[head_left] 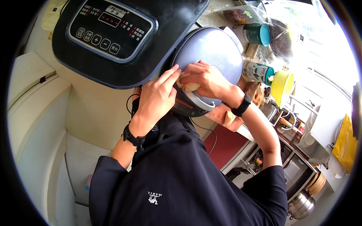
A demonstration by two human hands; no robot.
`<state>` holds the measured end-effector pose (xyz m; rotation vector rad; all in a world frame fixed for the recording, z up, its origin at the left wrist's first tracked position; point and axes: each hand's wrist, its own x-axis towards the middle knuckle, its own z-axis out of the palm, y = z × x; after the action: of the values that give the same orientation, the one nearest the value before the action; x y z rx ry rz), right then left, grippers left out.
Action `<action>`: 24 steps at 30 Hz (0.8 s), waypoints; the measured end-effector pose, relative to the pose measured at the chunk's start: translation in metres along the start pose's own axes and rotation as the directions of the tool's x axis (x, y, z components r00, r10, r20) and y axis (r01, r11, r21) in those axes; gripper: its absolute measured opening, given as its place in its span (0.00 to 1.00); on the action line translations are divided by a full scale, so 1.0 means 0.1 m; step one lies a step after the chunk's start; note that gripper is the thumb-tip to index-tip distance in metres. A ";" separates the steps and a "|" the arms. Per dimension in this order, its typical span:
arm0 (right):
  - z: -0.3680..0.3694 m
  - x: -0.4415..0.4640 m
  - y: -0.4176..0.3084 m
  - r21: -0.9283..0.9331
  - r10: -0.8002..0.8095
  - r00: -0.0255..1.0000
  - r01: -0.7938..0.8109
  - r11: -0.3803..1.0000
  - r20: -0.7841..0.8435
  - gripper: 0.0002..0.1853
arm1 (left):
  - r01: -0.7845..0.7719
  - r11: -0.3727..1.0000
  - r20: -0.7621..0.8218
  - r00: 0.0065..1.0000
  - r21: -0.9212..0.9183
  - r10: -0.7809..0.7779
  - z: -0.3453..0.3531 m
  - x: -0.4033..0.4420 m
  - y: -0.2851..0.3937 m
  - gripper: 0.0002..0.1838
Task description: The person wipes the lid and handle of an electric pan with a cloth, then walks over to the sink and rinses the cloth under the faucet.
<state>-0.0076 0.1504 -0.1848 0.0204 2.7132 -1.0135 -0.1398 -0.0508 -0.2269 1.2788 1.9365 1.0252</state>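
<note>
A rice cooker [211,45] with a smooth grey-lavender lid and a pale carrying handle stands in front of me. My right hand [209,81] is closed around a crumpled beige cloth [188,84], pressed against the near-left side of the lid by the handle. Beside it, my left hand [156,96] has its fingers stretched out, the tips close to the cloth and the cooker's edge. Whether those fingertips touch the cooker cannot be made out. To the left is a large black appliance [151,71] with a lit button panel [109,32].
Teal-lidded canisters [260,34] and bagged food [247,15] stand beyond the cooker on the right. A yellow bowl [283,88] is further right. A cord [215,141] hangs below the cooker. Steel pots [301,204] sit at lower right.
</note>
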 end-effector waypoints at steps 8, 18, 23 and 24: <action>-0.05 0.07 0.02 -0.025 0.014 0.999 -0.013 1.000 0.038 0.20 | 0.007 0.993 0.037 0.999 0.114 -0.011 -0.03 -0.02 0.14 0.24; -0.07 -1.15 0.61 0.145 0.470 0.775 -0.454 0.879 -0.422 0.23 | -0.067 0.970 0.080 0.996 0.233 0.050 0.03 0.04 0.27 0.23; 0.55 -1.49 0.00 0.262 0.474 0.785 -0.398 0.879 -0.398 0.22 | -0.263 0.953 0.191 0.954 0.153 0.233 0.24 0.09 0.61 0.23; 0.64 -1.56 -0.08 0.231 0.435 0.828 -0.374 0.898 -0.353 0.24 | -0.295 0.946 0.238 0.937 0.138 0.257 0.29 0.07 0.68 0.22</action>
<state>0.1569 0.1136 -0.1901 0.8890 2.7706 -1.1745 -0.0865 -0.0197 -0.1849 1.7249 1.7399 0.8195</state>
